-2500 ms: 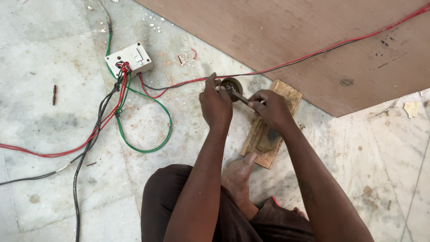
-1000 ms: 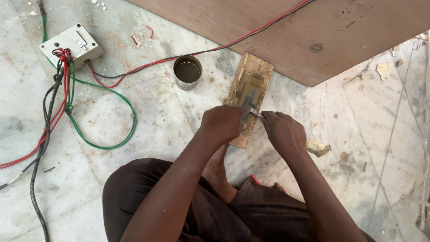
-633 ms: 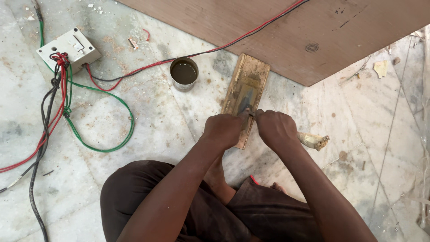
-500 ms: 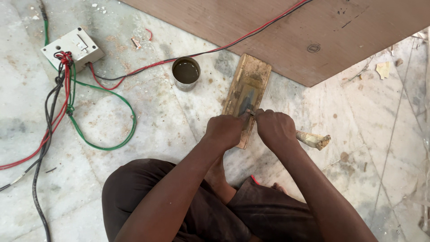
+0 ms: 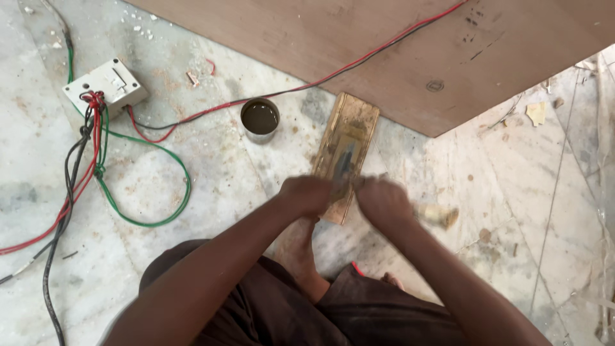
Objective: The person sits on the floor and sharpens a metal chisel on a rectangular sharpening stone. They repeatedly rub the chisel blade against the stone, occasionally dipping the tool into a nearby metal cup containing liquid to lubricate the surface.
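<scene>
A small yellowish wooden block (image 5: 351, 131) with a dark smear on top lies on the marble floor. Both hands meet over its near end, blurred by motion. My left hand (image 5: 311, 194) has its fingers curled at the block's near left corner; what it grips is unclear. My right hand (image 5: 383, 200) is closed around a tool whose pale handle (image 5: 439, 214) sticks out to the right. A small round tin (image 5: 260, 119) of dark liquid stands left of the block.
A large plywood sheet (image 5: 397, 57) covers the far floor, with a red and black wire (image 5: 359, 64) across it. A white switch box (image 5: 106, 84) with green, red and black cables (image 5: 182, 192) lies at left. My bare foot (image 5: 298, 247) rests below the block.
My hands left the tin and came to the block's near end with the tool. Over the last half second they stay there, moving quickly in small strokes.
</scene>
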